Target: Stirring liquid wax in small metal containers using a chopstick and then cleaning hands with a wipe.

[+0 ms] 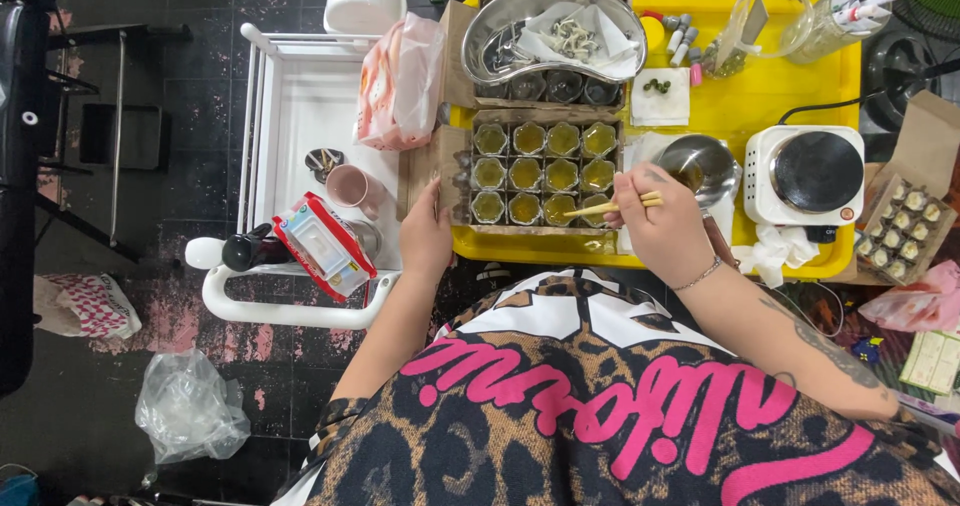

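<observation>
Glossy metal bowl (552, 16), wooden sticks (612, 206)

- My right hand (668, 228) pinches wooden sticks (612, 206) over the box of small yellow-filled jars (540, 173);
- my left hand (426, 236) steadies the box's near left corner;
- yellow tray (780, 96) underneath

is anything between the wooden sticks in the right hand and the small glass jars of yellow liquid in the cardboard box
Nothing visible: the right hand holds the wooden sticks with their tips right over the bottom-row small glass jars in the cardboard box.
</observation>
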